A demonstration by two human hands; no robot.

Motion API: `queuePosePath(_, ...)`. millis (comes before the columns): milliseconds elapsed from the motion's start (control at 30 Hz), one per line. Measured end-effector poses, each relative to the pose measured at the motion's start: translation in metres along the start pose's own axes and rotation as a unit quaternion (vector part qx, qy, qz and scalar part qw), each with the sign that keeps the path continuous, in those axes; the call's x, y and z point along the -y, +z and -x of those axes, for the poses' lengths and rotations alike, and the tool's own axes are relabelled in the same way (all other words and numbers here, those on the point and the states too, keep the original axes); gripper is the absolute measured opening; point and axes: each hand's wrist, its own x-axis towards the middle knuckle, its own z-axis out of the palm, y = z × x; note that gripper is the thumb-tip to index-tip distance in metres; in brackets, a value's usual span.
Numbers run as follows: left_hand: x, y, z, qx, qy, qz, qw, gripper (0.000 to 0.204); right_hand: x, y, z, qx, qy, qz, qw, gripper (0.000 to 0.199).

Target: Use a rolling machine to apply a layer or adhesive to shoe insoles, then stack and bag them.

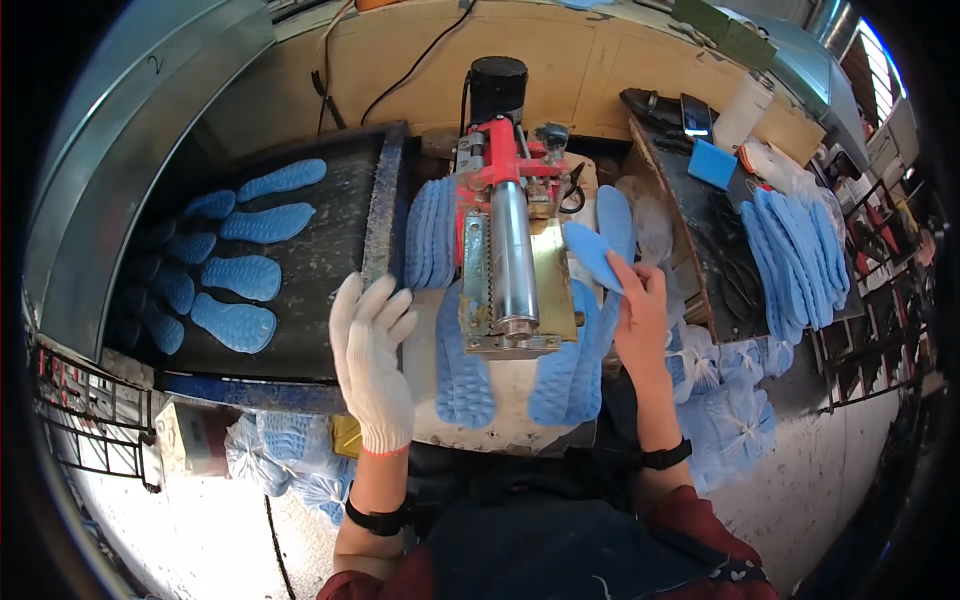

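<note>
Left hand: the left hand [372, 360], in a white knit glove, was open with fingers spread, held over the near right edge of the dark conveyor belt [330, 260]; it gripped nothing.
Right hand: the right hand [638, 310], bare, was closed on one blue sole [592, 255], pinching its near end just right of the roller.
Held sole: it was tilted, its far end pointing left toward the machine, above the surface.
Machine: a red-framed roller machine [510, 250] with a steel roller [512, 260] stood between the two hands on the surface [500, 420].
Stacks by the machine: blue soles lay stacked to its left [432, 235], near left [462, 370] and near right [572, 375].
Belt load: single blue soles [240, 275] lay apart on the belt, far left.
Right tray: a fanned row of blue soles [795, 255] rested on a dark tray [710, 270].
Near right: bagged bundles of soles [735, 410] lay beside the surface.
</note>
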Motion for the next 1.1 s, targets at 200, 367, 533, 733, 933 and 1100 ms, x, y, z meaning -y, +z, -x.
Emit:
queuePosePath(200,-0.004,0.042,-0.019,0.131,-0.05,0.119,0.983,0.075,0.048,-0.005,-0.016,0.056,-0.129,0.062,0.988,0.058)
queuePosePath(367,0.003,0.066,-0.038,0.186,-0.008,0.085,0.979,0.082,0.046,-0.01,-0.002,0.05,-0.096,-0.159,0.981,0.041)
queuePosePath(533,0.021,0.064,-0.053,0.181,0.003,0.008,0.983,0.084,-0.007,-0.001,0.037,-0.072,0.188,-0.35,0.915,0.022)
queuePosePath(733,0.053,0.034,-0.063,0.189,-0.017,-0.032,0.981,0.085,-0.028,0.038,0.072,0.051,0.292,-0.342,0.892,0.02)
queuePosePath(933,0.068,0.01,-0.051,0.144,-0.12,-0.024,0.982,0.096,-0.028,0.067,0.086,0.161,0.314,-0.339,0.872,0.024)
queuePosePath(1100,0.065,-0.012,-0.036,0.177,-0.197,-0.01,0.964,0.087,-0.017,0.091,0.081,0.329,0.337,-0.25,0.846,0.024)
